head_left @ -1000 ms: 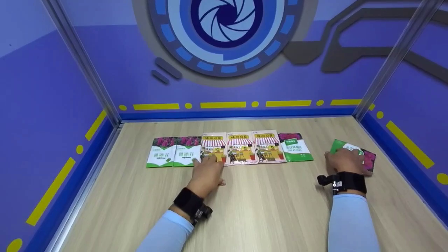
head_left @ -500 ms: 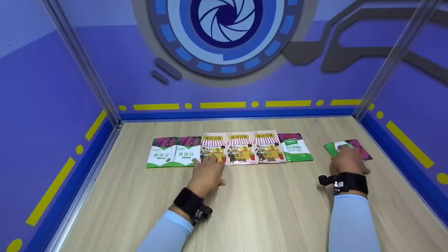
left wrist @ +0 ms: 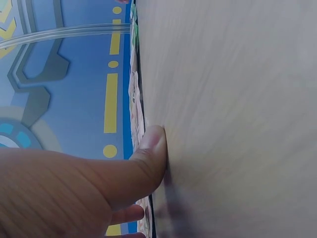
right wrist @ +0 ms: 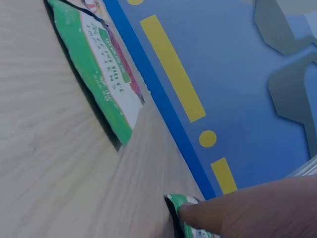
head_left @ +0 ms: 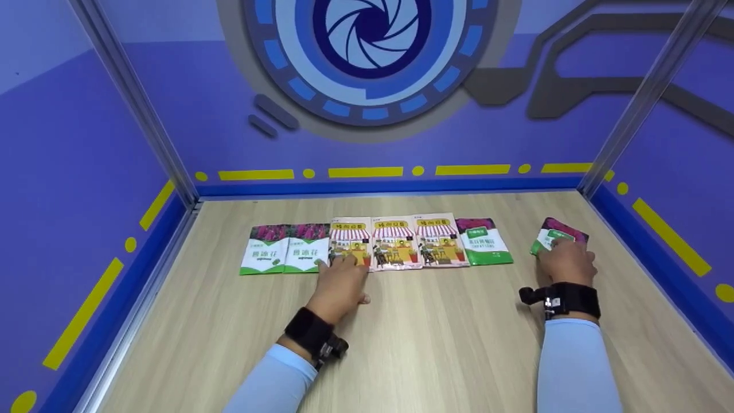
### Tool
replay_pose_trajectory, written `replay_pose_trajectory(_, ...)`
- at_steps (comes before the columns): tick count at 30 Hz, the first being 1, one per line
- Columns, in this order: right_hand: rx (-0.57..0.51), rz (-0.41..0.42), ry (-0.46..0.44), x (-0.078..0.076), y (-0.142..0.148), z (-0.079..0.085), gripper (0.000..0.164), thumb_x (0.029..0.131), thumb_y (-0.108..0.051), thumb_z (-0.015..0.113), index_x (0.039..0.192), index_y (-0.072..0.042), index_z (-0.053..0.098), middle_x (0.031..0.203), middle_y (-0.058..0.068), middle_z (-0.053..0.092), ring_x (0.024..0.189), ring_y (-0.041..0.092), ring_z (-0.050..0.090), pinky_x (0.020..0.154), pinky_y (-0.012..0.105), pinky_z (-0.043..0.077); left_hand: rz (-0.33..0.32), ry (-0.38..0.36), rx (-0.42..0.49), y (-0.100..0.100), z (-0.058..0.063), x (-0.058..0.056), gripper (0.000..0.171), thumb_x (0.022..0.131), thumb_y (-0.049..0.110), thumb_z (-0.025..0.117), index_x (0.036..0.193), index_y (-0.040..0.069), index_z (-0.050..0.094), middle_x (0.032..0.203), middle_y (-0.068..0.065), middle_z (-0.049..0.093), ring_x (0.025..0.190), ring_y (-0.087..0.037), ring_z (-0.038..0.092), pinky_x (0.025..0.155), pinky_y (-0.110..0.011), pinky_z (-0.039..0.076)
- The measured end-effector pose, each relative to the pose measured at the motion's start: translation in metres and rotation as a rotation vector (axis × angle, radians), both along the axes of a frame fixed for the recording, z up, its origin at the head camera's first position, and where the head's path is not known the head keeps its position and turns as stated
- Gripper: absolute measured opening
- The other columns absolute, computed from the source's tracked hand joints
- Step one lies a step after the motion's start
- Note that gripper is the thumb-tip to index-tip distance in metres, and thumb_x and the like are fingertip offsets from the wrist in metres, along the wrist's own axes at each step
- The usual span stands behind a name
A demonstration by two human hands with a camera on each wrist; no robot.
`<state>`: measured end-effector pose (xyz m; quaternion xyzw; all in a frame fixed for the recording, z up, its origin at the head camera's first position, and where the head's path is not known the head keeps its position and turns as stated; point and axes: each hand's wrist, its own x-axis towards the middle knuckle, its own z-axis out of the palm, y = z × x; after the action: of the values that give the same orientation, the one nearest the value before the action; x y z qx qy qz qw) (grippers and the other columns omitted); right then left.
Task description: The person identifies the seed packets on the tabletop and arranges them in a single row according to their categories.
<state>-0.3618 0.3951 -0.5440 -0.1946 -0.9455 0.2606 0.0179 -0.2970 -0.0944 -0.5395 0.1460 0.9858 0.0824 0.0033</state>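
Seven-odd flat packets aside, the nearest things to each hand are these. My left hand [head_left: 338, 287] rests with its fingertips at the lower edge of a pink packet with a striped shop awning [head_left: 351, 241]; its thumb [left wrist: 151, 148] lies on the tabletop in the left wrist view. At the right, my right hand [head_left: 567, 262] holds a green-and-white flower seed packet [head_left: 555, 225] with magenta blooms at its top. The thumb [right wrist: 205, 215] lies against that packet in the right wrist view; its lower part and the other fingertips are hidden.
Left of the pink packets lie two white-and-green packets with purple flowers [head_left: 262, 250]. Two more pink awning packets [head_left: 395, 244] continue the row, ending in another magenta-flower seed packet [head_left: 484, 244]. Blue-purple panels [head_left: 367, 155] bound the wooden table [head_left: 436, 344] behind and at both sides.
The seed packet under my right hand has turned from lying sideways to nearly upright, its magenta end now pointing toward the back wall. My left hand has stayed still.
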Motion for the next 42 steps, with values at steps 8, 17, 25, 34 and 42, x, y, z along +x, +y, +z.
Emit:
replay_pose_trajectory(8,0.01,0.148,-0.086,-0.003,0.006,0.004,0.058,0.099,-0.006,0.061,0.156,0.007,0.06,0.155,0.043,0.058,0.135,0.06,0.06,0.11,0.076,0.051,0.006,0.022,-0.014,0.002,-0.001,-0.002,0.057,0.082,0.042,0.101,0.129,0.017,0.083,0.136,-0.014,0.073,0.135,-0.043,0.066,0.116,-0.084,0.045)
replay_pose_trajectory(17,-0.069,0.282,-0.175,-0.008,-0.002,0.006,0.067,0.098,0.001,0.054,0.165,-0.001,0.052,0.165,0.038,0.051,0.132,0.049,0.054,0.114,0.074,0.048,0.011,0.024,-0.025,0.002,0.002,-0.001,0.059,0.083,0.042,0.1,0.133,0.017,0.082,0.135,-0.013,0.074,0.13,-0.04,0.067,0.115,-0.083,0.046)
replay_pose_trajectory(25,-0.054,0.347,-0.139,-0.009,-0.01,0.007,0.057,0.105,-0.006,0.058,0.16,0.007,0.056,0.169,0.041,0.045,0.149,0.056,0.049,0.13,0.078,0.035,0.014,0.014,-0.017,0.003,0.003,-0.001,0.059,0.082,0.042,0.1,0.132,0.016,0.082,0.136,-0.013,0.073,0.132,-0.041,0.066,0.117,-0.082,0.045)
replay_pose_trajectory(34,-0.018,0.383,-0.101,-0.013,-0.011,0.003,0.053,0.104,-0.01,0.063,0.154,0.009,0.061,0.161,0.042,0.054,0.143,0.057,0.055,0.124,0.075,0.044,0.008,0.018,-0.01,0.002,-0.001,-0.002,0.057,0.079,0.043,0.101,0.126,0.015,0.083,0.133,-0.013,0.073,0.131,-0.041,0.066,0.116,-0.083,0.045)
replay_pose_trajectory(42,0.017,0.414,-0.085,-0.013,-0.011,0.003,0.049,0.102,-0.008,0.064,0.148,0.011,0.065,0.158,0.044,0.056,0.149,0.062,0.053,0.125,0.077,0.041,0.013,-0.001,-0.01,0.003,-0.001,-0.003,0.057,0.079,0.043,0.101,0.125,0.016,0.084,0.133,-0.012,0.073,0.131,-0.04,0.065,0.116,-0.082,0.045)
